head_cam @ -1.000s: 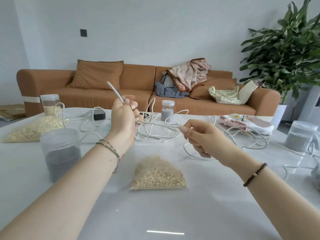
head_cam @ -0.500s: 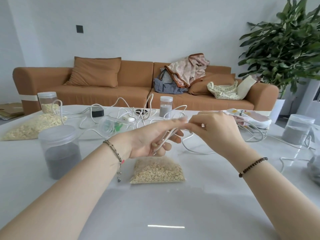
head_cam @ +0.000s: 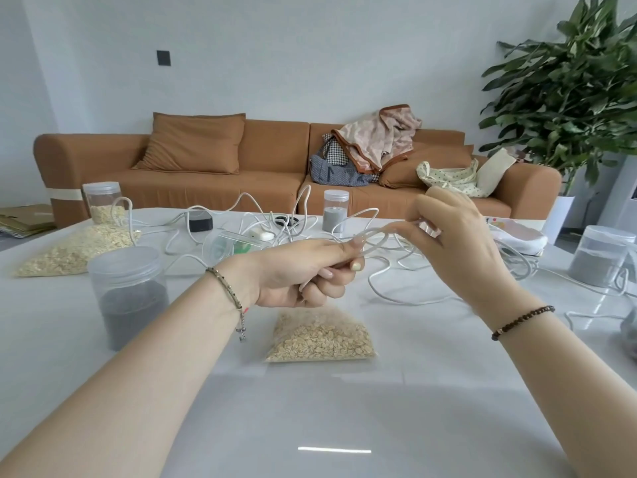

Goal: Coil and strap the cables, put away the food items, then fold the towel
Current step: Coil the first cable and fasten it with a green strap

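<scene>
- Above the middle of the surface (head_cam: pixel 310 419), both hands are raised clear of it, with the white cable (head_cam: pixel 376 232) strung between them.
- Left grip (head_cam: pixel 310 274): the fingers are curled round one end of a cable loop, with the thumb laid on top.
- Right grip (head_cam: pixel 458 243): the thumb and fingertips appear pinched on the same cable. Motion blur hides the exact contact.
- Governing relation: the loop's long axis runs from the left grip to the right and slightly away, ending at the right grip. The slack falls from there and trails over the surface towards its far right corner, so the right hand is nearer the uncoiled length.
- Judgement: coiling is under way and strapping is not yet begun. The next turn calls for the right hand to feed slack leftward while the left hand anchors the loop.
- Near the front centre, directly below the hands, lies a bag of oats (head_cam: pixel 320 336). A dark-filled jar (head_cam: pixel 129 294) stands to its left.
- Towards the far edge lie tangled white leads, a small grey jar (head_cam: pixel 335 215) and a black box (head_cam: pixel 200 222). A second bag of oats and an oat jar sit at the far left.
- At the far right edge lies a folded cloth, probably the towel (head_cam: pixel 517 234), with another jar just beside it.
- Room: an orange sofa (head_cam: pixel 241 167) stands behind, with a potted plant (head_cam: pixel 579 81) at the right.
</scene>
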The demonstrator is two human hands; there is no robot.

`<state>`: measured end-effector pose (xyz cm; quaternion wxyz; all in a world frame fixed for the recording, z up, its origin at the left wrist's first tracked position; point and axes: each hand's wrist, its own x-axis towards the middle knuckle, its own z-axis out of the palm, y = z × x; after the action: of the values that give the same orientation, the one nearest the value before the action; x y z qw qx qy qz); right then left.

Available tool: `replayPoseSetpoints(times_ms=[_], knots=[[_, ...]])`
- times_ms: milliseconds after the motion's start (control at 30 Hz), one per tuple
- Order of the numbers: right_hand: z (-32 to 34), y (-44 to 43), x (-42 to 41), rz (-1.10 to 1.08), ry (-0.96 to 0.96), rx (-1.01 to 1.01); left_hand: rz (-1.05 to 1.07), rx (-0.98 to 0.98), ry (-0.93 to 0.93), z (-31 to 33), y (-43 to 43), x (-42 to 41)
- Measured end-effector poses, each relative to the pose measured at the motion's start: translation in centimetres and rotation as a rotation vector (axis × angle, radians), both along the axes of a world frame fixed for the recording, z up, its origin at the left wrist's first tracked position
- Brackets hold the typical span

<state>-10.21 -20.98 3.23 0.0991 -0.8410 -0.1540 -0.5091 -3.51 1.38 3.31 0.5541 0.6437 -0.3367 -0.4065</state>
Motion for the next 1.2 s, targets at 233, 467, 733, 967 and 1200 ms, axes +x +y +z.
replayPoseSetpoints(times_ms=[233,467,733,967,1200], knots=[[0.7,-0.1,-0.9,0.090,-0.104,0.428,-0.261,-0.416,0.434,0.7,0.9,1.5],[0.4,0.9,-0.7,0.125,-0.078,0.625,0.057,-0.709,0.391,0.8,0.2,1.4],[-1.8,3.0,0.4,0.141,0.174,0.440,0.268,-0.574,0.174,-1.2,-2.3,-0.7],[-2.3,3.3,0.3,0.052,0.219,0.230,0.550,-0.591,0.025,-1.7,-3.7,-1.6],[-2.2,3.6,0.1,0.056,0.176,0.191,0.581,-0.581,0.119,-1.3,-3.2,-1.1]])
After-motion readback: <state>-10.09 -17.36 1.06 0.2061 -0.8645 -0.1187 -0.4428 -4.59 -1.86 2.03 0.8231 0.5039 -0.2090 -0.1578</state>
